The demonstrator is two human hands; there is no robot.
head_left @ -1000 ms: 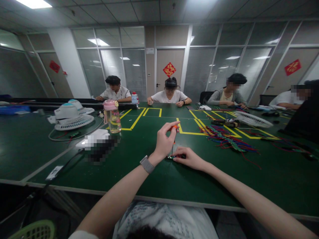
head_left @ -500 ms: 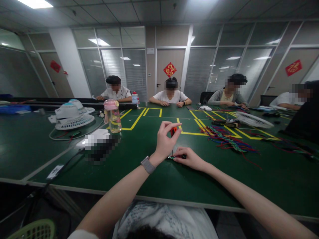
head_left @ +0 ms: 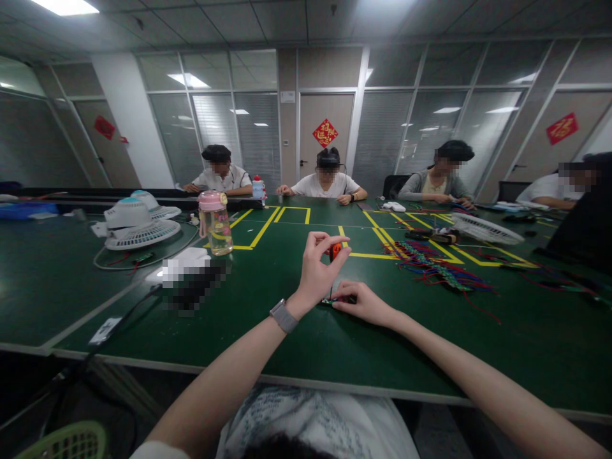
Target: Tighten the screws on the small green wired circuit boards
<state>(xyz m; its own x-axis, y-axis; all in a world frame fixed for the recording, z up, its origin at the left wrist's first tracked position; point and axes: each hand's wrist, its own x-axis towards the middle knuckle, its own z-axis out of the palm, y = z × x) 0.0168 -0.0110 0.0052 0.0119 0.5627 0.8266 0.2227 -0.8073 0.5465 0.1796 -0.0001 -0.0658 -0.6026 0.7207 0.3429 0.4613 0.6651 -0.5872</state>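
My left hand point(head_left: 321, 264) is raised above the green table with thumb and fingers curled round the orange-and-black handle of a screwdriver point(head_left: 335, 253). The thin shaft points down, its tip at or close to a small green circuit board point(head_left: 327, 301); whether it touches is too small to tell. Resting low on the tabletop, my right hand point(head_left: 363, 303) pinches the board's right side, covering part of it. Something dark and red shows beneath its fingers, too small to name.
Rows of circuit boards with red and blue wires point(head_left: 440, 264) lie to the right. A pink-lidded bottle point(head_left: 216, 223), white fans point(head_left: 138, 226) and a blurred dark object point(head_left: 198, 284) are on the left. Several people sit across the table point(head_left: 287, 357), including one person point(head_left: 327, 182) opposite.
My hands keep nearly the same pose; more of the orange screwdriver handle shows between my left fingers. Across the table, the middle person's hand has moved outward to a small grey object.
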